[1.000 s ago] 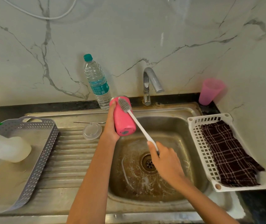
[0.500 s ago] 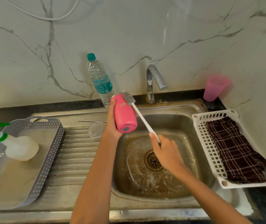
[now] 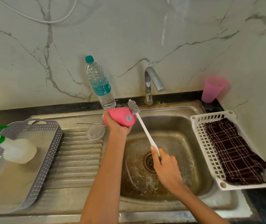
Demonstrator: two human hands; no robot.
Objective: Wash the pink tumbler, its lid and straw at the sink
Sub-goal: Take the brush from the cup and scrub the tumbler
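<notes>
My left hand (image 3: pixel 116 126) grips the pink tumbler (image 3: pixel 121 116) over the left rim of the sink basin (image 3: pixel 182 143), lying nearly on its side with its base turned to the right. My right hand (image 3: pixel 164 162) holds the white handle of a bottle brush (image 3: pixel 142 125); its grey bristle head rests against the tumbler's base end. The clear lid (image 3: pixel 95 131) lies on the ribbed drainboard (image 3: pixel 75 159) left of the tumbler. A thin metal straw (image 3: pixel 89 123) lies just behind the lid.
A water bottle (image 3: pixel 100 84) stands at the wall behind the tumbler, the tap (image 3: pixel 151 83) to its right. A pink cup (image 3: pixel 213 88) sits in the back right corner. A white basket (image 3: pixel 210 152) holds a checked cloth. A grey tray (image 3: pixel 48 159) with a spray bottle (image 3: pixel 12 151) is at left.
The tumbler has tipped from upright to nearly horizontal, base to the right. The brush head has slid from the tumbler's top rim to its base end. My right hand dropped slightly.
</notes>
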